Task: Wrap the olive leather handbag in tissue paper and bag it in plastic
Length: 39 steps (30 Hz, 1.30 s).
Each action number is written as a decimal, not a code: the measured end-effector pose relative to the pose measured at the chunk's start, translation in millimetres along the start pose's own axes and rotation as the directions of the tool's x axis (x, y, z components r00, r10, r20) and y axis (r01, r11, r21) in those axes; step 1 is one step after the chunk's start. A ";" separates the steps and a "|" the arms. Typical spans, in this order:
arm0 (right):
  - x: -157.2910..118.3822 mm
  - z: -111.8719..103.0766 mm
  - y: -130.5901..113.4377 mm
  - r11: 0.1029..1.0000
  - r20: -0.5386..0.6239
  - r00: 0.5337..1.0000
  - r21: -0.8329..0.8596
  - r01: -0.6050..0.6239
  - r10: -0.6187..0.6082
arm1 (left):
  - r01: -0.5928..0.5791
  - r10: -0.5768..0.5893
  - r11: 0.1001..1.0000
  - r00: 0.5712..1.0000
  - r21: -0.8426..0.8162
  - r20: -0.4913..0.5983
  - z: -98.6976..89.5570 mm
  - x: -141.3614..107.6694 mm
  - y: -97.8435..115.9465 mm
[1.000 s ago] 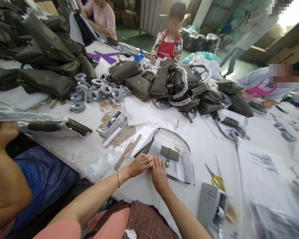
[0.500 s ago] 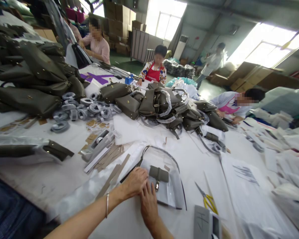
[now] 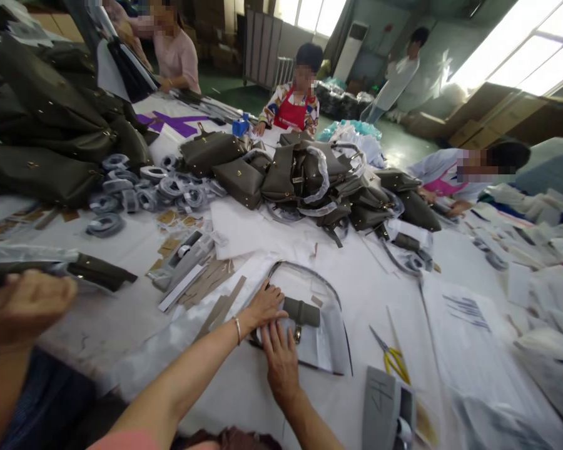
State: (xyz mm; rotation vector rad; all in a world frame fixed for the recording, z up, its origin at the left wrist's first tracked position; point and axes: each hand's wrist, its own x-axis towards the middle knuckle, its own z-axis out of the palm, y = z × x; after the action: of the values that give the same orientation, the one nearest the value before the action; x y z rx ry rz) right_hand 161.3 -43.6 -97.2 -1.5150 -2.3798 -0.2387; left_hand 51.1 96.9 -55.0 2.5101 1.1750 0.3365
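Before me on the white table lies a clear plastic bag [image 3: 327, 340] with a dark edge. Inside or on top of it sits an olive flap piece [image 3: 303, 312] with a metal clasp [image 3: 298, 334]; which of the two I cannot tell. A dark strap [image 3: 309, 270] arches over its far side. My left hand [image 3: 264, 305], a bracelet at the wrist, presses on the near left part with fingers stretched out. Just below it my right hand [image 3: 280, 356] lies flat beside the clasp, fingers extended. The two hands touch or nearly touch.
Yellow-handled scissors [image 3: 394, 364] and a grey tape dispenser [image 3: 380, 406] lie at right. Olive handbags [image 3: 304, 178] are heaped beyond, near rolled straps [image 3: 157, 194]. A co-worker's blurred hand [image 3: 32, 303] reaches in at far left. Cardboard strips [image 3: 225, 303] lie left of my hands.
My left hand has slid up and flattened its fingers; my right hand has spread its fingers slightly. A co-worker's hand has come into view at left. The view has tilted down.
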 end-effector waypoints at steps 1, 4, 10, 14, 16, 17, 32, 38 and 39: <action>0.1 -1.6 0.4 1.000 0.028 1.000 0.008 0.003 -0.003 | 0.011 -0.012 0.997 1.000 -0.073 -0.010 -10.3 -5.4 -0.4; -0.5 -3.1 1.5 1.000 0.086 0.996 0.030 -0.002 0.000 | 0.081 -0.097 0.954 0.994 -0.289 -0.041 -58.0 -59.7 -32.6; -2.6 -2.3 3.2 0.999 0.122 0.993 0.038 0.001 -0.006 | 0.203 -0.298 0.869 0.943 -0.450 -0.150 -153.9 -193.5 -156.9; -3.1 -2.9 4.1 1.000 0.103 0.994 0.025 0.016 -0.019 | 0.344 -0.487 0.788 0.855 -0.510 -0.177 -116.1 -165.6 -93.6; -3.2 -3.8 4.3 0.999 0.102 0.995 0.032 0.016 -0.019 | 0.350 -0.484 0.785 0.862 -0.511 -0.154 -69.8 -135.4 -35.1; -3.2 -4.3 4.3 0.999 0.106 0.994 0.035 0.014 -0.018 | 0.357 -0.483 0.782 0.865 -0.511 -0.136 -45.7 -123.2 -10.1; -2.5 -9.8 7.4 0.999 0.122 0.992 0.032 0.013 -0.017 | 0.402 -0.773 -0.159 0.518 -0.902 0.367 6.5 -91.2 37.1; -4.1 -23.0 11.7 0.998 0.157 0.986 0.051 0.040 -0.047 | 0.360 -0.737 -0.311 0.493 -0.879 0.463 7.8 -91.8 43.8; -3.3 -25.2 11.9 0.998 0.164 0.985 0.055 0.039 -0.048 | 0.361 -0.729 -0.325 0.494 -0.874 0.475 6.6 -91.5 42.9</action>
State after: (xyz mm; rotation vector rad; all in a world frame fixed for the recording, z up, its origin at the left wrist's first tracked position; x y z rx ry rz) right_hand 177.6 -49.0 -75.0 -1.5143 -2.5280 -0.0631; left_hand 25.6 -1.0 -49.6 0.3778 1.3666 0.8511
